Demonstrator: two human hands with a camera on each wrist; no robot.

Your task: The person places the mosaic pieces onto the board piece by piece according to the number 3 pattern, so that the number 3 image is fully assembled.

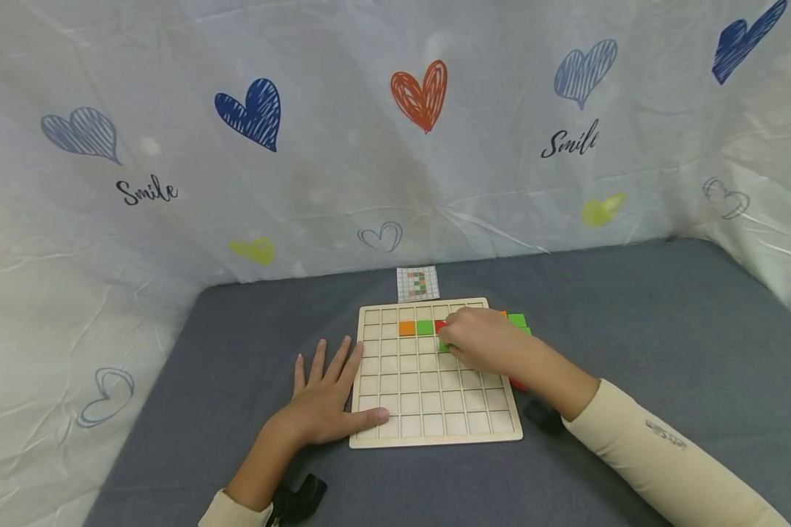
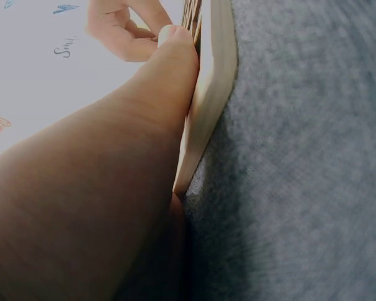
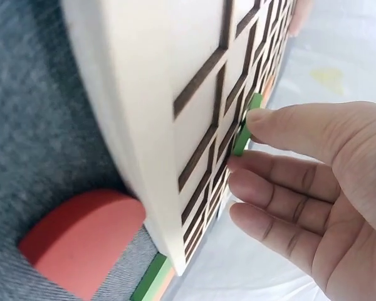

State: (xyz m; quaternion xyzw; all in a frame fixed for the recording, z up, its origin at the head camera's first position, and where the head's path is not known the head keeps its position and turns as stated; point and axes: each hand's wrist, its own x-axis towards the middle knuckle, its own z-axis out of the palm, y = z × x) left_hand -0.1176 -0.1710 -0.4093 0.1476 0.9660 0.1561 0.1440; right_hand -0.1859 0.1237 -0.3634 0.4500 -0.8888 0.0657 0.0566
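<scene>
A wooden grid board (image 1: 428, 402) lies on the dark grey cloth. My left hand (image 1: 329, 402) rests along its left edge, fingers spread and straight, the thumb over the lower left squares. Over the board's upper right squares, my right hand (image 1: 481, 340) pinches a green tile (image 3: 245, 132) between thumb and index finger, the tile tilted at the grid. In the second row sit an orange tile (image 1: 406, 329), another green tile (image 1: 425, 327) and a red tile (image 1: 439, 326), the red one partly hidden by the right hand.
Behind the board lies a small pattern card (image 1: 418, 284). More green tiles (image 1: 517, 320) lie off the board's right side, along with a red rounded piece (image 3: 81, 241). A white curtain (image 1: 329, 183) with printed hearts hangs at the back.
</scene>
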